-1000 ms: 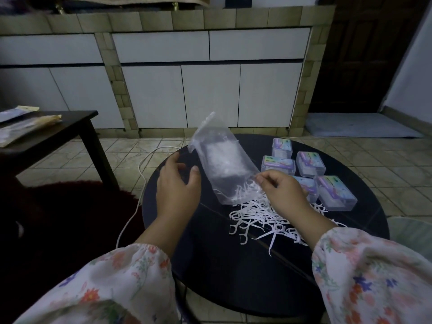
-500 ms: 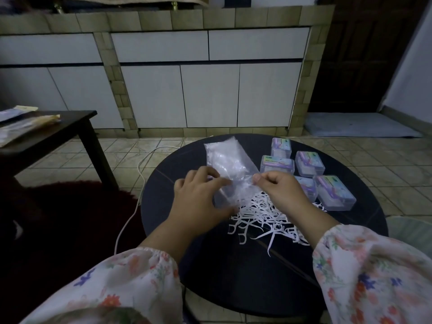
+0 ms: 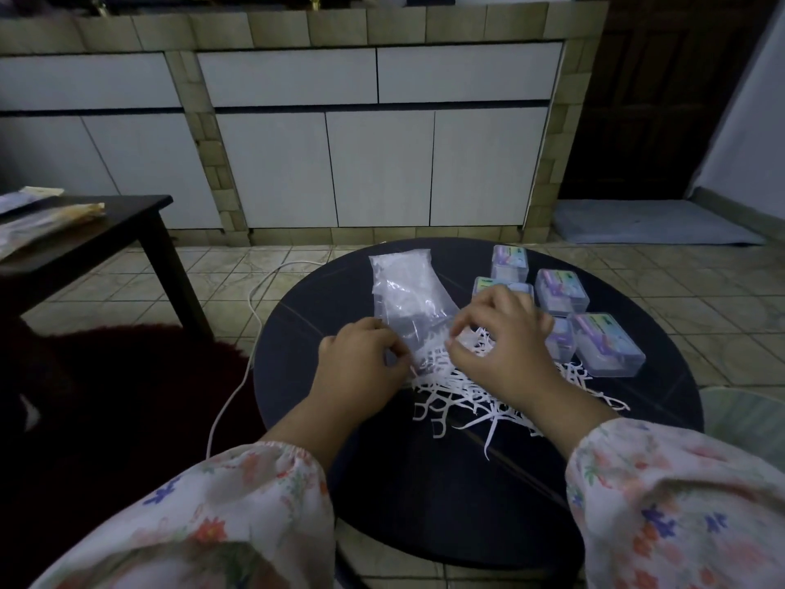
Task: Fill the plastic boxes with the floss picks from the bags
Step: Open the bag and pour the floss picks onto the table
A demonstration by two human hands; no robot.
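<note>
Head view: bag (image 3: 408, 299) now lies flat on counter (image 3: 467, 482), left hand (image 3: 361, 367) pinching its mouth, right hand (image 3: 501, 337) curled over spilled floss picks (image 3: 463, 401), grip unclear; boxes (image 3: 603, 346) unfilled.

bare tabletop (image 3: 446, 495) near the sleeves; boxes (image 3: 605, 348) crowding the far right

Counts: 5 boxes — back (image 3: 509, 263), middle left (image 3: 492, 286), middle right (image 3: 561, 290), front left, half hidden (image 3: 563, 342), front right (image 3: 607, 349). 1 bag (image 3: 410, 299). Picks (image 3: 458, 397): loose heap, too tangled to count. 2 hands: left (image 3: 361, 367), right (image 3: 499, 342). 2 tables: round (image 3: 424, 503), side (image 3: 106, 231). 1 cable (image 3: 238, 376).
</note>
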